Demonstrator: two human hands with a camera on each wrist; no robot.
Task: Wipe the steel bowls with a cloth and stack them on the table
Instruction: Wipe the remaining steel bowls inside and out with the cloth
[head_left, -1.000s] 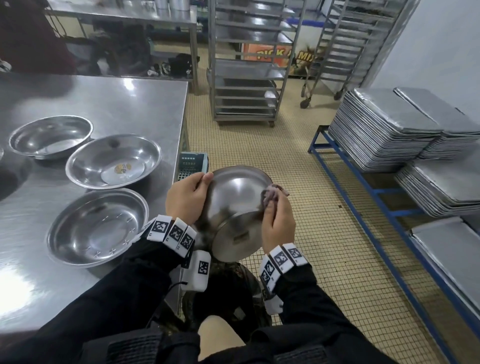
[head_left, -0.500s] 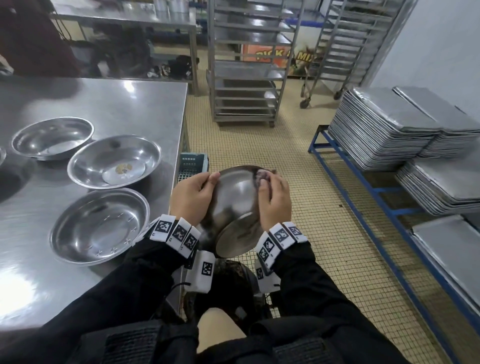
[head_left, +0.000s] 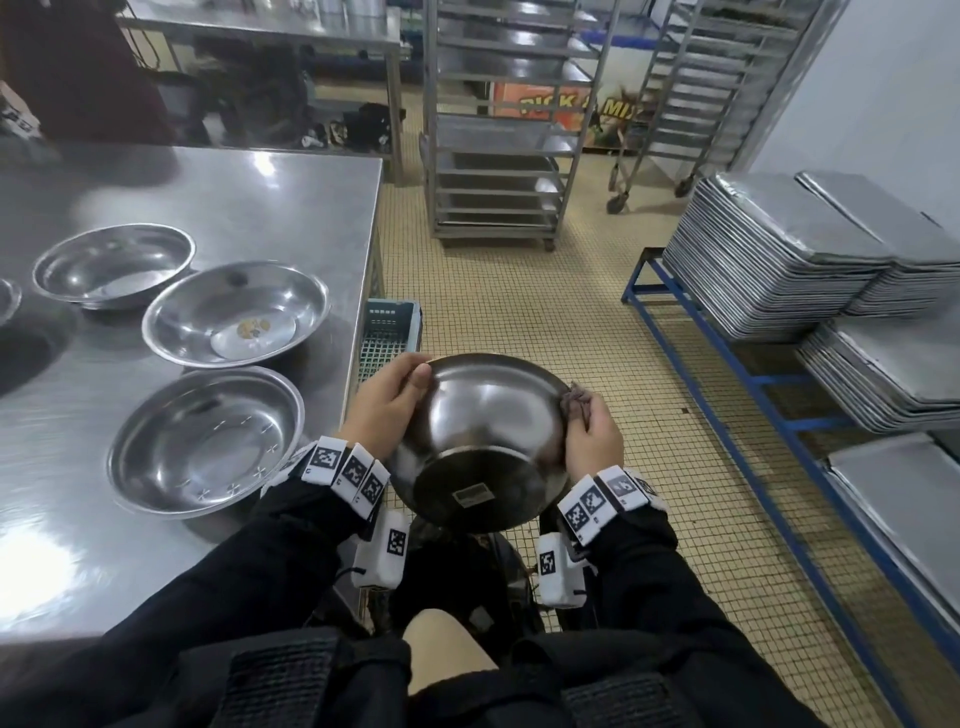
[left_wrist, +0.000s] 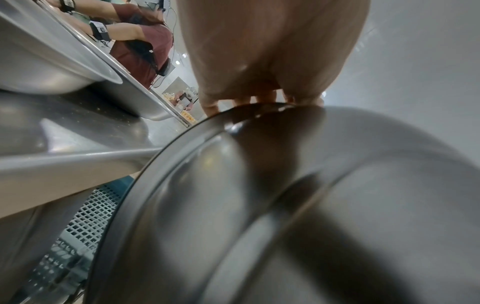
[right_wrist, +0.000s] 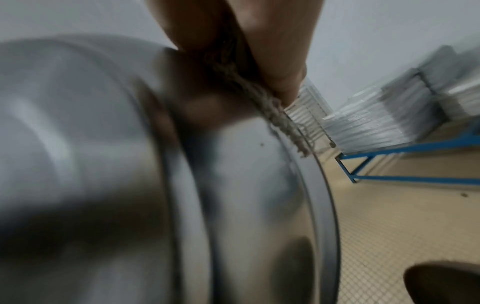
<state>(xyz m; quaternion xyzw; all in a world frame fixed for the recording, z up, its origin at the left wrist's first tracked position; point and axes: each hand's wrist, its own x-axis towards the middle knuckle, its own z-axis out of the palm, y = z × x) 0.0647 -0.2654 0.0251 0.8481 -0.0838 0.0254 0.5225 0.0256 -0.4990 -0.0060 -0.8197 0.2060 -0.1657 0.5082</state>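
Note:
I hold a steel bowl (head_left: 480, 436) off the table's right edge, tipped with its base towards me. My left hand (head_left: 387, 402) grips its left rim (left_wrist: 182, 148), fingers curled over the edge. My right hand (head_left: 589, 434) presses a small grey-brown cloth (head_left: 574, 402) against the bowl's right outer wall near the rim; the right wrist view shows the frayed cloth (right_wrist: 262, 102) pinched under the fingers. Three more steel bowls lie open side up on the steel table (head_left: 291, 192): near (head_left: 205, 441), middle (head_left: 236, 314) with a yellow speck inside, far (head_left: 111, 267).
A green plastic crate (head_left: 389, 338) stands on the floor by the table's right edge. Stacks of steel trays (head_left: 769, 254) rest on a blue rack (head_left: 727, 358) at the right. Wheeled tray racks (head_left: 498, 130) stand behind on the tiled floor. Another person (left_wrist: 140, 47) works beyond the table.
The bowl has turned so its base faces me more squarely. My right hand with the cloth slid from the bowl's upper middle wall out to its right rim.

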